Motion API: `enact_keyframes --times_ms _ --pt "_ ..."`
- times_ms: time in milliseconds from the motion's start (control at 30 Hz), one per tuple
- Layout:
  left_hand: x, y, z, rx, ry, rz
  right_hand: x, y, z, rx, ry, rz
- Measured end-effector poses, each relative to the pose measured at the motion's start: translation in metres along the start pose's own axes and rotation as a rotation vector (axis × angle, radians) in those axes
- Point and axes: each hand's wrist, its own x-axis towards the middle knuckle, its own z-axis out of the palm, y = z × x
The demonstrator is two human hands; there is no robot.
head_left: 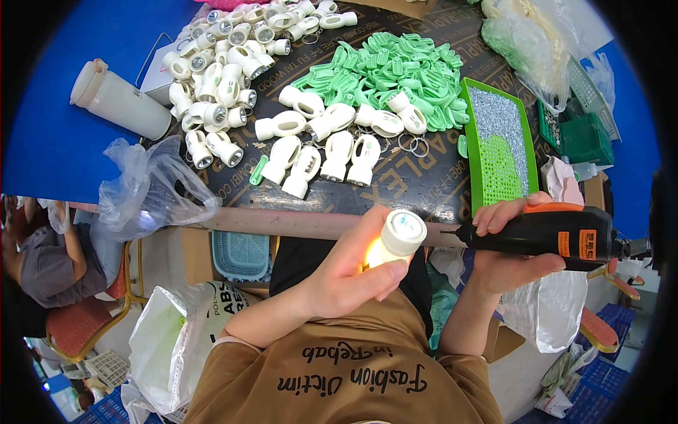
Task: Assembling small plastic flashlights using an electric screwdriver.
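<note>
Left grip [344,272] curled round glowing white flashlight [403,234] | right grip [503,271] wrapped around black electric screwdriver [540,237]

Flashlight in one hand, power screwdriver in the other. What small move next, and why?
Perhaps bring the screwdriver closer to the glowing flashlight: your left hand holds the light, your right hand the tool, whose tip points that way but stands apart.
</note>
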Motion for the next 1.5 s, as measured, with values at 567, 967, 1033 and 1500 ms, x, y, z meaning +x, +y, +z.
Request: enact_keyframes --times_ms 567,967,1033,1500 --pt "-0.002 -0.002 -0.012 -0.019 0.072 -0.046 0.007 -0.009 -0.011 -0.143 -0.019 -0.157" --pt "-0.001 0.003 -0.017 1.243 0.34 0.779 -0.038 -0.014 0.038 -0.668 -0.313 -0.083" --pt "-0.003 0.007 -0.016 1.228 0.317 0.811 -0.036 -0.008 0.037 -0.472 -0.394 0.048" --pt "-0.008 0.004 -0.009 0.885 0.169 0.68 -0.029 -0.013 0.04 -0.406 -0.383 0.024"
